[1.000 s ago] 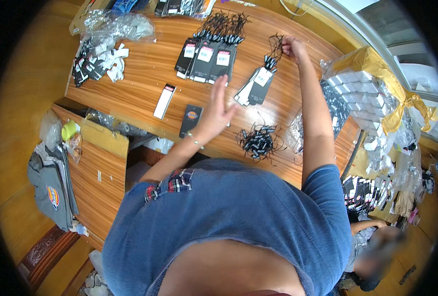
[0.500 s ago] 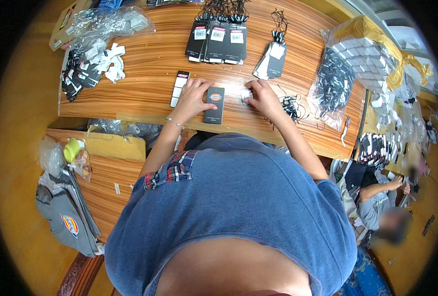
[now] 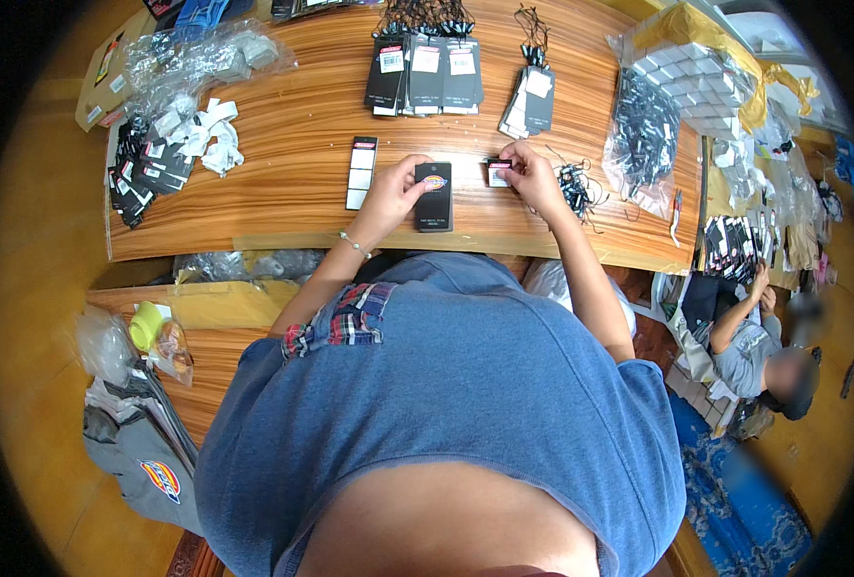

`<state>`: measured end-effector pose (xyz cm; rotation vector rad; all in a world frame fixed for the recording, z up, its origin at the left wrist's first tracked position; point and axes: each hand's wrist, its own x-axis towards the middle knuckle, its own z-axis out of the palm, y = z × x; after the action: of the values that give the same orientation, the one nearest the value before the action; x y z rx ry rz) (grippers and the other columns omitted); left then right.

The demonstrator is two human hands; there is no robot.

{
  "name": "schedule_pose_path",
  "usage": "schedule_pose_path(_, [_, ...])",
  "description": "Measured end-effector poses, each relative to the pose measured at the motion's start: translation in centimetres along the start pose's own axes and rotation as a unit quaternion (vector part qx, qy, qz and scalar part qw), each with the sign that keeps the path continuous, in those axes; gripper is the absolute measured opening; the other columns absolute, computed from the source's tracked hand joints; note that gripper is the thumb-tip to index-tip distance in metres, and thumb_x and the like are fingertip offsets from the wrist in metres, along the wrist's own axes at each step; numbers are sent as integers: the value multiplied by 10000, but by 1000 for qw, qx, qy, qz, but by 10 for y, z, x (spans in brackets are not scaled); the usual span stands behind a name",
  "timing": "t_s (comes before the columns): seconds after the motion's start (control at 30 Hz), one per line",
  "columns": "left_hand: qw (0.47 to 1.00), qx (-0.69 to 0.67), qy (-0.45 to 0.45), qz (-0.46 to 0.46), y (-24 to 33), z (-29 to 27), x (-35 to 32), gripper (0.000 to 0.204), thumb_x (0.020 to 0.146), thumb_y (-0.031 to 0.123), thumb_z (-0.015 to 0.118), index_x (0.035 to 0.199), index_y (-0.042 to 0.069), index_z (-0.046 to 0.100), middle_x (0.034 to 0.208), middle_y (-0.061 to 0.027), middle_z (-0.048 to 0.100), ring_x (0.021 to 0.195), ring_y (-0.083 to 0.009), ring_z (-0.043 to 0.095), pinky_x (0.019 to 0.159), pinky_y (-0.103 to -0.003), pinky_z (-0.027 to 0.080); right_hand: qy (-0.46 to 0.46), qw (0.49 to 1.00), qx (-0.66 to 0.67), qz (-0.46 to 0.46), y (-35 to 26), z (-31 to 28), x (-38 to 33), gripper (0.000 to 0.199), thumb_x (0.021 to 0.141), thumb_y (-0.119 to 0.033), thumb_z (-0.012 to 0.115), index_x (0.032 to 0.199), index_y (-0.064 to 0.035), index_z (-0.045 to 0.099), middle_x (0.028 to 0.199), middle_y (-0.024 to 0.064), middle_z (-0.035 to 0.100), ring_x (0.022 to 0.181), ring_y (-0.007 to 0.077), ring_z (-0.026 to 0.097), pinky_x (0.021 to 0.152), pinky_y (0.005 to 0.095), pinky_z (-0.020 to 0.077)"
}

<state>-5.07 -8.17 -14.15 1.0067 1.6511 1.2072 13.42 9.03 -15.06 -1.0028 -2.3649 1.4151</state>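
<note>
Both forearms reach forward, left hand (image 3: 393, 197) spread flat, right hand (image 3: 531, 173) with fingers pinched.

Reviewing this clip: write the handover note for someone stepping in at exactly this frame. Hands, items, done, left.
Left hand: on the black tag lying flat on the wooden table.
Right hand: pinching a small tag just right of it.
Loose black strings by the right wrist.
Done: strung tag stacks at the far edge.
Left: this black tag shows no string yet.

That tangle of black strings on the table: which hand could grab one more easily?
The right hand, probably. It holds a small tag right beside the black strings, while the left hand rests on the black card, farther away.
</note>
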Motion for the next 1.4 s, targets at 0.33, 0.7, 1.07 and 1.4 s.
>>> schedule_pose_path(0.33, [978,-206,-7,-34,31,24,-6,288,773,-46,604,1020,23,473,802,-69,605,724,-75,574,587,-172,442,71,986,146,-29,-68,32,-44,359,703,-32,681,1018,-59,513,635,-17,463,558,60,442,508,206,383])
schedule_pose_path(0.7, [977,-210,15,-28,41,43,-3,311,793,-48,567,1077,20,458,863,-93,616,790,-108,595,657,-194,475,190,956,-222,29,46,-63,4,104,720,-138,629,770,-48,618,764,107,598,772,286,566,683,389,452])
schedule_pose_path(1.07, [978,-206,1,-22,34,43,1,295,799,-49,558,1061,34,451,860,-87,614,774,-95,593,600,-184,457,197,968,-154,13,91,-66,16,97,770,-131,593,762,-37,568,763,104,595,749,234,552,721,348,445])
schedule_pose_path(1.4, [977,-210,-2,-44,43,44,6,303,798,-45,557,1067,35,445,851,-86,614,763,-97,593,599,-184,455,148,878,450,71,48,-114,-5,66,910,-106,431,906,-47,460,872,159,623,788,196,612,743,275,478])
